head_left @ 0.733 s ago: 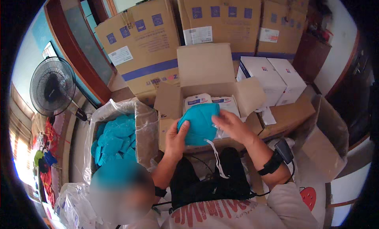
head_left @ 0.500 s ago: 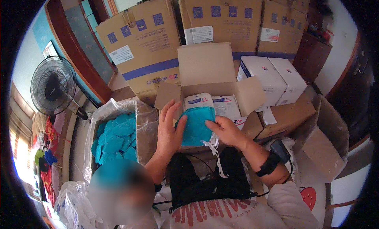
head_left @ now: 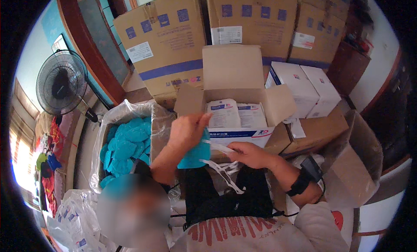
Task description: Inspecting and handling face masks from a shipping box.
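My left hand [head_left: 186, 129] is raised in front of the open cardboard box [head_left: 278, 105] and grips a teal cup-shaped mask [head_left: 194, 154] that hangs below the palm. My right hand [head_left: 245, 153] pinches the mask's white straps [head_left: 219, 167], which trail down toward my lap. Inside the open box lie white sealed packets [head_left: 236, 114] stacked flat. To my left stands a plastic-lined carton [head_left: 114, 121] heaped with several teal masks [head_left: 125, 145].
Large brown cartons [head_left: 167, 43] are stacked behind the open box, with two white boxes [head_left: 304, 89] to the right. An empty carton [head_left: 362, 160] stands at the right. A black fan [head_left: 61, 83] stands at far left. Plastic bags of packets [head_left: 71, 221] lie lower left.
The mask has come up out of the open box. My left hand lifted it toward me and my right hand moved from the mask's body to its straps.
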